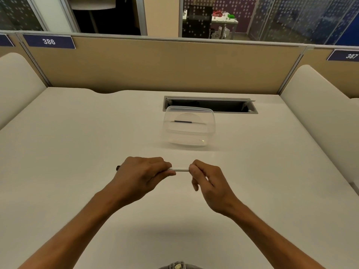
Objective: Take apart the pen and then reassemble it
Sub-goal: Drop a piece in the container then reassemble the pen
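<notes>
Beige partition panels [165,65] carrying number plates 386 [49,41] and 387 [351,55] enclose a white desk [77,142]. An open cable tray [210,104] is recessed near the desk's far edge. Just in front of it sits a clear plastic container [189,126] holding a thin dark rod [183,121]. Nearer the viewer, both hands hold the pen [179,169] above the desk, its long axis horizontal, running left to right. The left hand [142,172] is curled around the barrel; a dark end protrudes past its left side. The right hand [207,180] pinches the white right end. Most of the barrel is hidden; its printed lettering is illegible.
</notes>
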